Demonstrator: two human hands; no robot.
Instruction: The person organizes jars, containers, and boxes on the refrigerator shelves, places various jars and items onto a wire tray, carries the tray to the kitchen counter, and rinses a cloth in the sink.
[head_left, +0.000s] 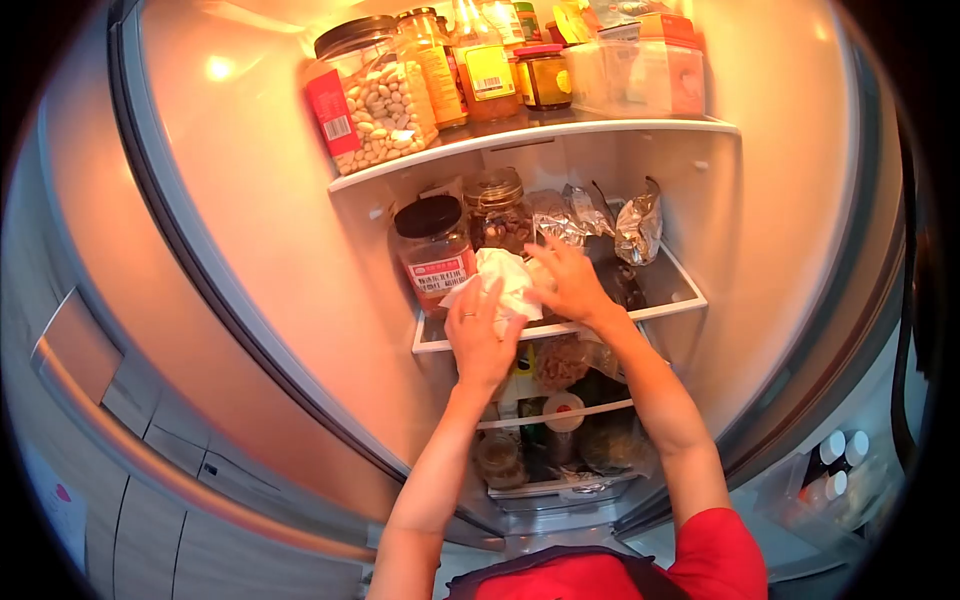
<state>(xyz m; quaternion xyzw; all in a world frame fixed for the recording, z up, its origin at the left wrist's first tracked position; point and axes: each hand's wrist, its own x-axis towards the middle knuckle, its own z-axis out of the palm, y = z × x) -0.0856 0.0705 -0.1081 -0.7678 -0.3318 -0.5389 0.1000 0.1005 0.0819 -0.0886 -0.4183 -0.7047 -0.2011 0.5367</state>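
Observation:
A crumpled white bundle point(507, 278), which looks like soft paper or thin plastic, is between my hands at the front of the middle fridge shelf point(560, 326). My left hand point(482, 340) holds it from the near left, its fingers against the bundle. My right hand point(572, 285) grips its right side, fingers bent over the edge. Just left of the bundle is a dark-lidded jar point(430, 250) with a red and white label. Behind stands a clear glass jar point(500, 210) with dark, nut-like contents. What the bundle contains is hidden.
Foil-wrapped packets point(638, 225) lie at the shelf's right. The upper shelf point(550, 130) carries a large jar of white beans point(385, 110), several other jars and a clear bin point(640, 75). Lower shelves hold bagged food point(562, 362) and jars. Door bottles point(840, 450) stand at the right.

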